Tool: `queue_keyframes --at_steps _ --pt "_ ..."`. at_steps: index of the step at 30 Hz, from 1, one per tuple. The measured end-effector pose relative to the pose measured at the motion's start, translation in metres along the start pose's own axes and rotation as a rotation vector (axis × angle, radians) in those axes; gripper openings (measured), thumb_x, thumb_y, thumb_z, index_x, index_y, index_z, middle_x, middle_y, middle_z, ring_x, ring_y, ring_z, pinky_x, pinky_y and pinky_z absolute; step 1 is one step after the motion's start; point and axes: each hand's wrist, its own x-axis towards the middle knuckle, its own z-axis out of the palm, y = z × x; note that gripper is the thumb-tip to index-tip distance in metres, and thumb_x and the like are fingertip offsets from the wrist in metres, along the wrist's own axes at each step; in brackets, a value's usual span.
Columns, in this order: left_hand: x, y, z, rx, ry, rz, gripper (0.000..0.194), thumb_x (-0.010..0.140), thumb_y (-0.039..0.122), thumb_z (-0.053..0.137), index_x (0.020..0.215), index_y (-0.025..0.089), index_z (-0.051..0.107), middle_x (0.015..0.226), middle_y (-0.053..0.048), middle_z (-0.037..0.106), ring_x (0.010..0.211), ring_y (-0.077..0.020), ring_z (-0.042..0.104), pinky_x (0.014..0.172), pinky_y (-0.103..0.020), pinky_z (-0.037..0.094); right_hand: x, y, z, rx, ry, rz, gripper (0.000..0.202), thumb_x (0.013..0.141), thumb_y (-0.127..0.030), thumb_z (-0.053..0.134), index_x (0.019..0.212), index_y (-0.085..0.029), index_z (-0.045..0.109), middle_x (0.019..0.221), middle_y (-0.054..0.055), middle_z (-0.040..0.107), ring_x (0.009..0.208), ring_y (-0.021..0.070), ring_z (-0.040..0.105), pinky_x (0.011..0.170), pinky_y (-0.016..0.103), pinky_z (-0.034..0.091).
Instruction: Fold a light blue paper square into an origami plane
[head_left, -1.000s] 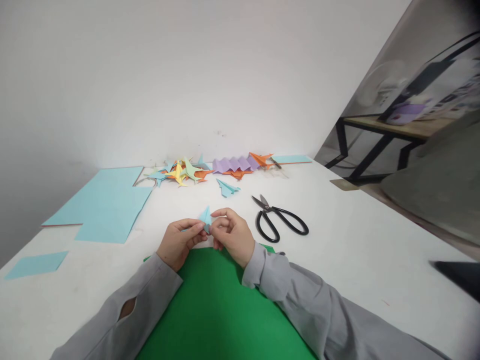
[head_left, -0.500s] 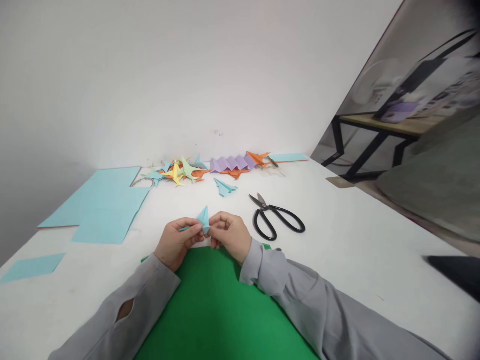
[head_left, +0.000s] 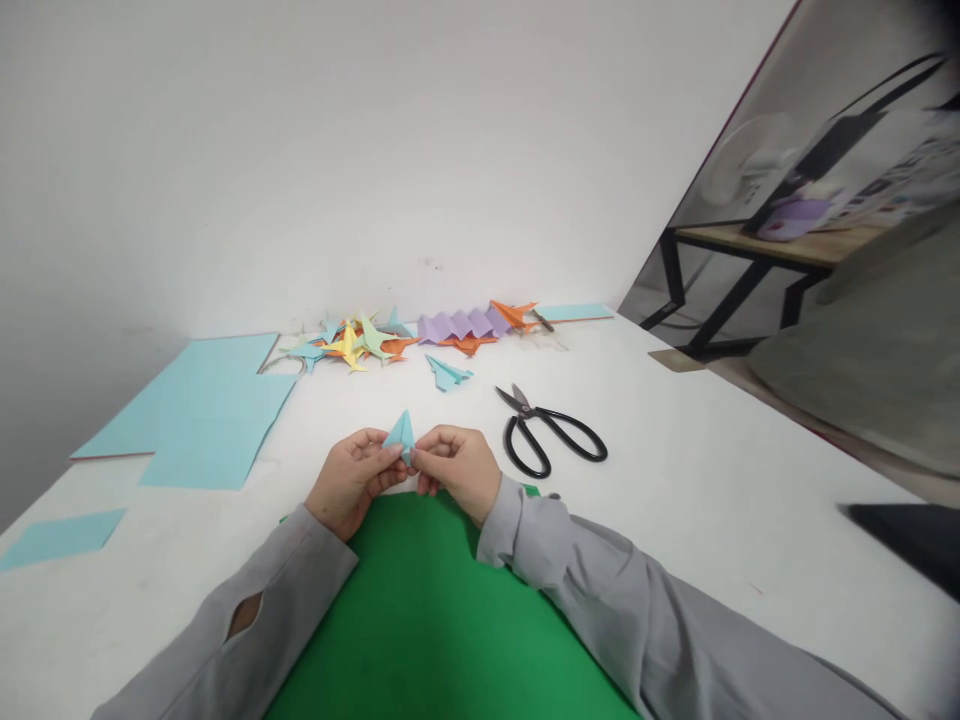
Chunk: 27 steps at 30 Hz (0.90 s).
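A small folded light blue paper (head_left: 400,432) with its point upward is pinched between both hands, just above the green cloth (head_left: 442,610). My left hand (head_left: 351,480) grips its left side, thumb on the front. On the right side, my right hand (head_left: 459,470) holds its lower edge between thumb and fingers. Beyond them lies a folded blue paper plane (head_left: 448,373). Black-handled scissors (head_left: 534,414) rest with blades parted to the right of my right hand.
Colourful folded paper figures (head_left: 360,342) and a pleated purple paper (head_left: 463,325) lie along the wall. Large blue sheets (head_left: 217,430) cover the table's left part, with a smaller blue piece (head_left: 64,537) nearer. A wooden-topped table (head_left: 795,245) stands at right.
The folded blue paper has turned a little between my fingers, so its face shows wider. Both hands still hold it, and the whole view has shifted slightly.
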Motion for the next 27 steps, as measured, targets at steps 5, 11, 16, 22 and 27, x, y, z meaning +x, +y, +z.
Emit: queue_keyframes --at_steps 5,11,16,22,27 --pt "0.0008 -0.0016 -0.002 0.019 -0.04 -0.02 0.018 0.063 0.024 0.07 0.071 0.01 0.063 0.062 -0.002 0.063 0.059 -0.0077 0.057 0.063 -0.02 0.048 -0.0001 -0.0016 -0.0004 0.021 0.004 0.007 0.023 0.054 -0.029 0.073 0.058 -0.014 0.055 0.042 -0.004 0.058 0.034 0.0074 0.051 0.034 0.017 0.038" --pt "0.0002 0.0002 -0.0013 0.008 -0.032 -0.017 0.017 0.061 0.024 0.072 0.067 0.01 0.064 0.06 -0.001 0.062 0.057 -0.0072 0.056 0.06 -0.019 0.047 -0.0003 -0.0022 -0.0005 0.021 0.0 0.013 0.02 0.054 -0.027 0.072 0.059 -0.014 0.057 0.042 -0.004 0.058 0.034 0.0074 0.051 0.035 0.017 0.038" --pt "0.0001 0.0029 -0.0007 0.004 -0.039 -0.038 0.017 0.06 0.022 0.072 0.066 0.009 0.062 0.058 -0.002 0.061 0.054 -0.0068 0.054 0.058 -0.018 0.046 -0.0001 -0.001 -0.0005 0.008 -0.02 -0.008 0.018 0.057 -0.028 0.069 0.059 -0.014 0.058 0.045 -0.003 0.059 0.035 0.0083 0.053 0.034 0.018 0.038" --pt "-0.0006 0.0031 0.003 0.008 0.011 -0.014 0.02 0.061 0.022 0.071 0.072 0.011 0.059 0.056 -0.001 0.06 0.052 -0.0079 0.054 0.056 -0.02 0.045 -0.0008 -0.0021 0.0003 0.006 -0.019 -0.03 0.018 0.058 -0.027 0.068 0.059 -0.014 0.057 0.045 -0.003 0.059 0.034 0.0075 0.051 0.033 0.017 0.038" --pt "-0.0019 -0.001 0.0056 -0.004 0.03 0.09 0.023 0.06 0.02 0.069 0.08 0.017 0.056 0.052 0.003 0.058 0.051 -0.0096 0.055 0.053 -0.022 0.045 -0.0001 -0.0022 0.0001 0.006 -0.005 -0.018 0.016 0.057 -0.025 0.068 0.059 -0.015 0.056 0.044 -0.003 0.059 0.034 0.0076 0.051 0.033 0.017 0.038"
